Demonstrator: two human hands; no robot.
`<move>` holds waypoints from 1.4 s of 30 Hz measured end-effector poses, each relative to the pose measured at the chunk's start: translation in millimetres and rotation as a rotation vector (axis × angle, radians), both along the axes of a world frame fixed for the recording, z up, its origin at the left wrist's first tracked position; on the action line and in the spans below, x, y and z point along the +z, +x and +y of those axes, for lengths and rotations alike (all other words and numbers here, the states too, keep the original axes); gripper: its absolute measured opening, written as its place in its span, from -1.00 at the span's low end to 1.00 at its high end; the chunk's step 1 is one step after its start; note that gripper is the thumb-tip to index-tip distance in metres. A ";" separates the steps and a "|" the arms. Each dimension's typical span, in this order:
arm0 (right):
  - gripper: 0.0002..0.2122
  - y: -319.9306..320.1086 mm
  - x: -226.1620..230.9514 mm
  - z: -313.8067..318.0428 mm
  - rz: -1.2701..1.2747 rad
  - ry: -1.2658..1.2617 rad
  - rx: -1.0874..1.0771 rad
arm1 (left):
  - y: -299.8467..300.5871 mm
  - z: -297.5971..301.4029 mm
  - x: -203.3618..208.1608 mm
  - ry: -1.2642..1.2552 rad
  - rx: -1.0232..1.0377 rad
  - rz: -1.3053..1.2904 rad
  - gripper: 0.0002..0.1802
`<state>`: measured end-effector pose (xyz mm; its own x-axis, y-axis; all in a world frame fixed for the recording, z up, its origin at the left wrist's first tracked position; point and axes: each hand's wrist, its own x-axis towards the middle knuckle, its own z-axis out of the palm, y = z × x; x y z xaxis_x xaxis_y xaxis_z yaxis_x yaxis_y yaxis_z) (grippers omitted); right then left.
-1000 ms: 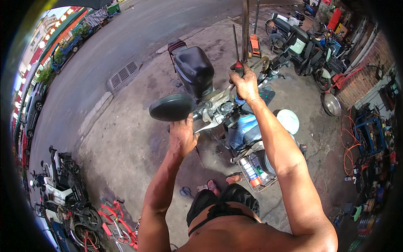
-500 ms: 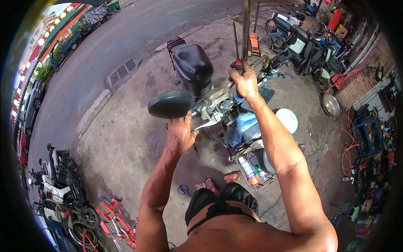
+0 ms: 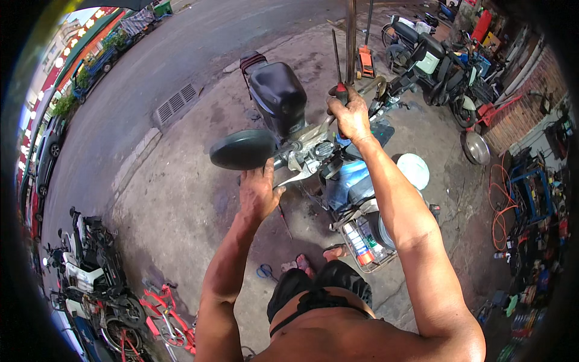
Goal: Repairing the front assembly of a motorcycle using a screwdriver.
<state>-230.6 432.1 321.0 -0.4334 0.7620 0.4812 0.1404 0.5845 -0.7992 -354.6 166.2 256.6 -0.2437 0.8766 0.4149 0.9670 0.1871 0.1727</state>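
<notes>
Below a round black mirror, my left hand is closed round the grip end of a scooter's handlebar, with a pale lever beside the thumb. The grip is mostly hidden under the palm. My right hand is wrapped round the dark and red handle of a screwdriver, its long shaft pointing up and away from me. That hand is close to the far side of the handlebar; whether it also touches the bar I cannot tell. The stripped handlebar centre shows bare metal and loose parts between my hands.
The scooter's black seat lies beyond the handlebar. At my right are a wire basket with bottles and a pale round lid. An upright post and orange jack stand ahead. Blue-handled scissors lie near my feet.
The mirror has shifted very slightly left. Both hands keep their holds, with the right hand and screwdriver moved only a touch.
</notes>
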 end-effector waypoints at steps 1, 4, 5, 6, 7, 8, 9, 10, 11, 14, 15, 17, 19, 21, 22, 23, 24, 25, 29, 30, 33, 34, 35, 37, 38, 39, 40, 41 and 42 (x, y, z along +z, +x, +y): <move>-0.68 1.1 0.1 1.2 0.014 0.017 -0.005 | 4.5 0.6 4.9 0.001 -0.006 -0.002 0.03; -0.61 0.6 1.0 2.3 0.017 -0.028 -0.004 | 18.0 -0.2 22.2 -0.057 0.024 -0.001 0.09; -0.54 -1.3 2.8 1.8 0.005 -0.088 0.002 | 18.1 -1.7 23.4 -0.089 0.044 0.029 0.11; -0.54 -3.3 4.2 0.0 0.013 -0.088 0.012 | 18.3 -3.9 25.0 -0.122 0.065 0.062 0.14; -0.54 -4.5 5.6 -3.8 0.011 -0.105 0.022 | 19.1 -4.8 21.3 -0.123 0.074 0.071 0.14; -0.55 -10.3 7.7 -9.0 0.021 -0.119 0.041 | 17.6 -6.8 17.2 -0.181 0.089 0.044 0.14; -0.55 0.1 -4.2 -3.6 0.002 -0.090 0.030 | 16.2 -6.5 14.5 -0.240 0.109 0.018 0.14; -0.67 3.9 0.2 -7.9 0.035 0.067 -0.013 | 17.5 -2.0 14.1 -0.329 0.130 0.000 0.16; -0.65 2.6 -9.9 1.5 0.017 0.175 -0.069 | 19.4 -2.8 17.8 -0.328 0.121 -0.007 0.15; -0.68 5.2 -15.3 9.1 -0.007 0.050 -0.042 | 21.7 0.0 14.8 -0.268 0.104 0.000 0.15; -0.69 9.3 -15.5 12.7 0.033 0.012 -0.005 | 22.8 1.6 16.0 -0.261 0.091 0.004 0.14; -0.70 8.8 -3.7 6.5 0.073 -0.023 0.040 | 23.4 5.6 21.9 -0.225 0.086 0.018 0.11; -0.72 3.9 -5.2 4.9 0.078 -0.048 0.065 | 19.3 3.6 22.4 -0.220 0.092 0.002 0.10; -0.69 4.2 -5.8 7.1 0.060 -0.022 0.028 | 18.3 6.2 22.9 -0.205 0.079 -0.010 0.09; -0.66 3.6 -2.3 2.0 0.036 -0.007 0.003 | 19.5 3.3 21.7 -0.204 0.084 -0.008 0.09; -0.66 5.7 6.6 -4.4 0.059 -0.101 0.054 | 20.1 1.6 21.1 -0.202 0.089 -0.006 0.09; -0.66 3.7 7.6 -6.9 0.062 -0.096 0.054 | 19.3 1.0 21.5 -0.197 0.089 -0.003 0.09; -0.66 4.9 8.4 -7.8 0.056 -0.122 0.055 | 19.8 1.3 21.5 -0.200 0.090 -0.015 0.10; -0.67 6.0 -1.9 0.6 0.054 -0.078 0.017 | 19.5 0.2 15.5 -0.201 0.100 -0.010 0.10; -0.67 5.6 -4.6 2.5 0.042 -0.054 -0.004 | 19.8 1.3 15.8 -0.197 0.098 -0.012 0.10; -0.67 4.5 2.0 -4.9 0.050 -0.113 0.037 | 19.4 -0.1 14.6 -0.191 0.095 0.013 0.09; -0.67 5.5 2.8 -4.7 0.049 -0.112 0.035 | 19.9 0.4 14.9 -0.191 0.093 0.012 0.09; -0.67 6.0 3.4 -4.4 0.041 -0.103 0.032 | 20.3 1.0 15.8 -0.193 0.096 0.001 0.09; -0.67 6.6 3.5 -3.7 0.032 -0.094 0.029 | 20.8 1.5 17.1 -0.197 0.098 -0.010 0.09; -0.67 6.7 3.3 -3.3 0.032 -0.090 0.033 | 20.6 1.4 17.8 -0.197 0.093 -0.017 0.08; -0.67 6.7 3.0 -3.1 0.033 -0.086 0.037 | 20.5 1.2 18.3 -0.196 0.089 -0.024 0.08; -0.67 6.4 1.3 -1.5 0.033 -0.087 0.037 | 20.6 1.5 19.0 -0.196 0.088 -0.025 0.08; -0.67 5.8 -1.9 0.8 0.043 -0.088 0.028 | 20.6 1.7 19.7 -0.184 0.083 -0.020 0.07; -0.67 5.3 -3.8 2.0 0.053 -0.089 0.019 | 20.3 1.8 20.1 -0.171 0.079 -0.014 0.07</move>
<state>-225.3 434.1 317.1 -0.4242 0.7944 0.4347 0.0857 0.5131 -0.8540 -334.3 168.0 276.7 -0.3191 0.9121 0.2573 0.9459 0.2898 0.1456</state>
